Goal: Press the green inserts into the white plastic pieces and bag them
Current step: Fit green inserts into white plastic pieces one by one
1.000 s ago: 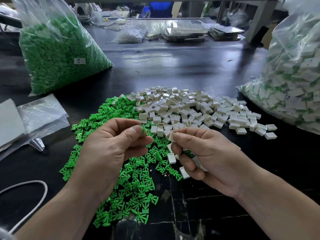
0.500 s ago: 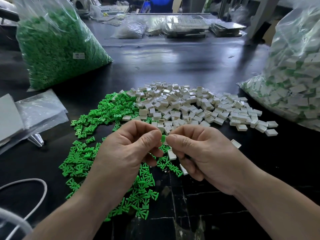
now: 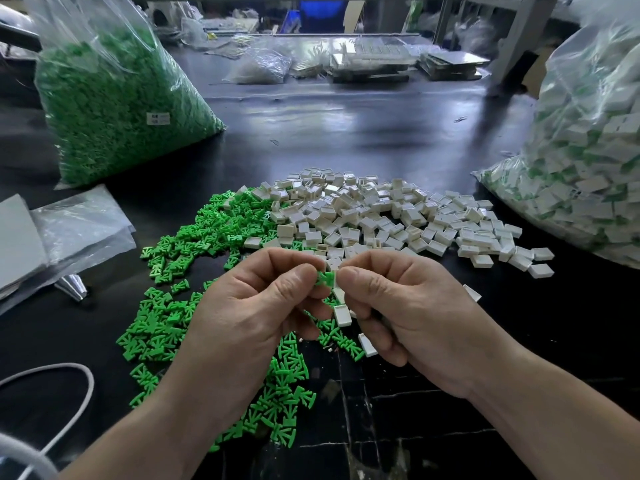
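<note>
A green insert (image 3: 323, 279) is pinched between the thumb and forefinger of the left hand (image 3: 249, 317), above the near middle of the table (image 3: 346, 133). A white piece (image 3: 333, 277) is pinched the same way by the right hand (image 3: 408, 313), and its edge is met by the insert. The insert is seen mostly outside the piece; how far it is seated cannot be told. The other fingers of both hands are curled under. Two more white pieces are seen just beside the right hand's curled fingers, but whether they are held or lie on the table cannot be told.

Below and left of the hands a green pile (image 3: 207, 237) of loose inserts is spread from the table's middle toward the near edge. Beyond the hands a white pile (image 3: 381, 216) of loose pieces is heaped, touching the green pile on its left and trailing off toward the right edge.

A green bag (image 3: 114, 109) of clear plastic, filled with inserts, is stood near the far left corner. At the right edge a mixed bag (image 3: 588, 174), packed with white pieces showing green, is leaned. Flat bags (image 3: 79, 223) are stacked at the left edge, with a small silvery cone (image 3: 71, 287) just beside them. A white cable (image 3: 83, 372) is looped near the near left corner.
</note>
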A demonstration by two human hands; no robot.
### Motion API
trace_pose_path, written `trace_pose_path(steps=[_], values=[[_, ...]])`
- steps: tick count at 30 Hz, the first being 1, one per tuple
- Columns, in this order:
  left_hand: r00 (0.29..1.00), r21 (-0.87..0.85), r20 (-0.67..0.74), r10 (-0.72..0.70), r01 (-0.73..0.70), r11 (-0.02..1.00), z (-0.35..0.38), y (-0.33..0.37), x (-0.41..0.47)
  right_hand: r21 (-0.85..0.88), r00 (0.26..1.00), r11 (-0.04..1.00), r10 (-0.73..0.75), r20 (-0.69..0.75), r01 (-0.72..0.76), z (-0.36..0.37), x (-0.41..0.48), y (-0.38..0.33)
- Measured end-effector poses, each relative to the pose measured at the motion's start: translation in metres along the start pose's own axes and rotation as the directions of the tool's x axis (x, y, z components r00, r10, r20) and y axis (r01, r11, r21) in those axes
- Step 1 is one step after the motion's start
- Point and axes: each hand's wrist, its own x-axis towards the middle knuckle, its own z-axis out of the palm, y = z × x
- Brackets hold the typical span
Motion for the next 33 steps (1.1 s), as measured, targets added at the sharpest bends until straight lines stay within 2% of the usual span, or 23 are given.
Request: trace_pose_path(steps=[5, 9, 11, 14, 16, 19, 26, 33], values=[[0.994, 0.144, -0.048, 0.098, -0.090, 0.985, 0.001, -0.002, -0.003, -0.083, 0.999, 0.995, -0.047, -0.006, 0.046, -0.001, 0.000, 0.002], [0.993, 0.155, -0.052, 0.104, -0.095, 0.983, 0.002, -0.001, -0.003, -0.143, 0.998, 0.988, -0.061, -0.017, 0.058, -0.003, 0.000, 0.003], [1.000, 0.044, -0.018, 0.022, -0.022, 0.999, 0.001, 0.001, -0.002, -0.097, 0.998, 0.994, -0.055, 0.012, 0.056, -0.002, 0.000, 0.002], [0.979, -0.183, 0.162, -0.126, 0.156, 0.971, 0.003, 0.005, -0.002, 0.025, 0.996, 0.999, -0.030, 0.081, 0.028, 0.001, 0.000, -0.001], [0.946, -0.295, 0.284, -0.156, 0.241, 0.925, 0.004, 0.006, -0.002, 0.090, 0.994, 0.996, -0.007, 0.113, -0.003, 0.002, -0.001, -0.004], [0.915, -0.418, 0.375, -0.150, 0.311, 0.854, 0.005, 0.005, -0.002, 0.169, 0.992, 0.984, 0.029, 0.126, -0.050, 0.002, -0.003, -0.008], [0.918, -0.506, 0.356, -0.173, 0.345, 0.791, 0.007, 0.000, -0.003, 0.168, 0.988, 0.978, 0.108, 0.111, -0.125, 0.002, -0.003, -0.007], [0.929, -0.546, 0.346, -0.129, 0.312, 0.778, 0.012, -0.004, -0.004, 0.188, 0.991, 0.977, 0.077, 0.109, -0.097, 0.005, -0.004, -0.011]])
